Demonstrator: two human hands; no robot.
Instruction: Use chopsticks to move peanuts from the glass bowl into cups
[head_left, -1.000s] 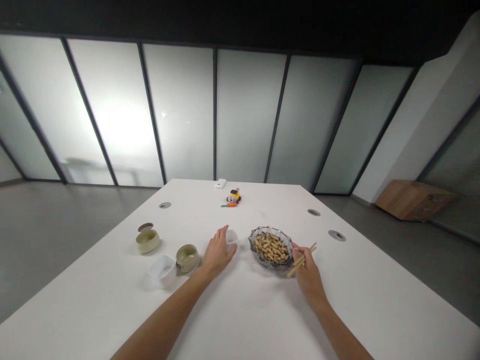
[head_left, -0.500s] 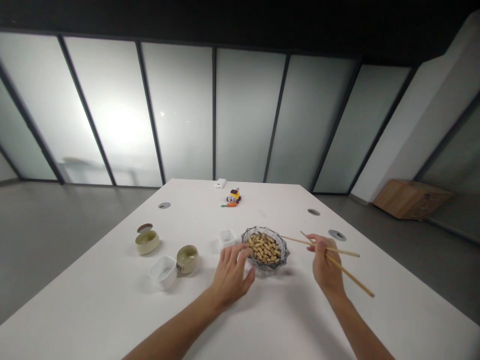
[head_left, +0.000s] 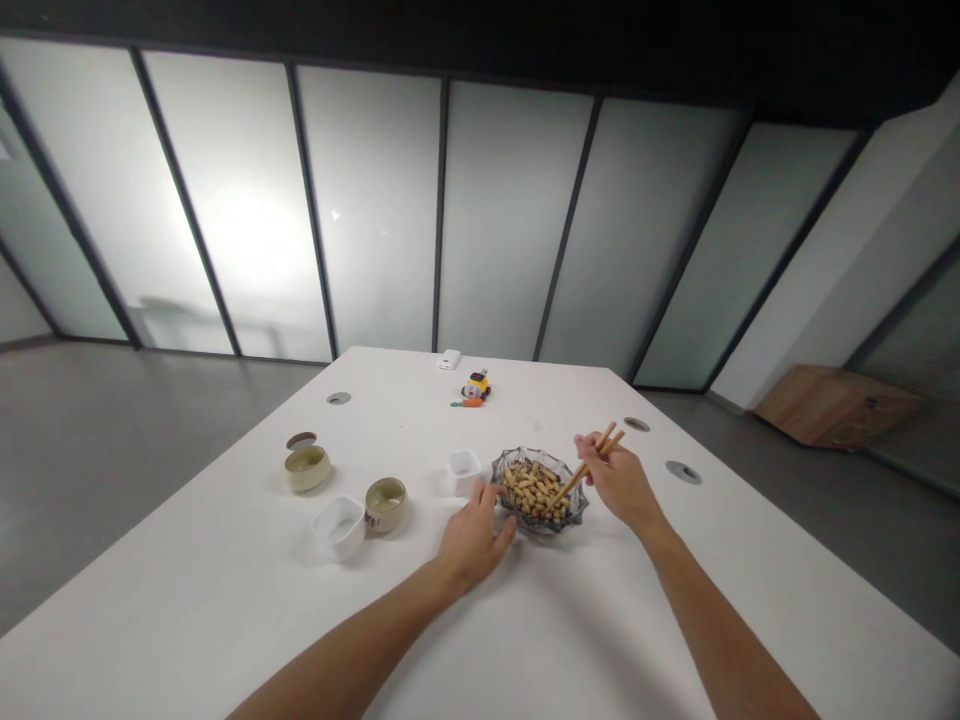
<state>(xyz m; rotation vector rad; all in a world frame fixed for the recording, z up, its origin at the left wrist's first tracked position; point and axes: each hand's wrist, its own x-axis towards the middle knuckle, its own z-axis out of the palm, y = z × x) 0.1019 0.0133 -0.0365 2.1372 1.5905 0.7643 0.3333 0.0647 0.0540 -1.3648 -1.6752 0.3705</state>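
Observation:
A clear scalloped glass bowl [head_left: 576,512] full of peanuts in the shell [head_left: 529,487] stands on the white table. My left hand [head_left: 474,540] holds the bowl's left side, with curved fingers at the rim and the thumb along the near side. My right hand [head_left: 616,482] is closed around a pair of wooden chopsticks [head_left: 574,480] at the bowl's right. Their lower ends reach down among the peanuts, and the tips are hard to make out. A small white square dish [head_left: 463,470] sits just left of the bowl, beyond my left fingers.
Left on the table [head_left: 420,620] are another white square dish [head_left: 341,530], a greenish ceramic cup [head_left: 385,505] and a second one [head_left: 307,470]. Farther back lie a toy carrot [head_left: 471,403], a yellow toy vehicle [head_left: 476,385] and a white device [head_left: 448,360].
My right hand has moved left to the bowl, bringing the chopsticks from splayed apart to close together and down into the peanuts. My left hand stays by the bowl; the view has shifted slightly.

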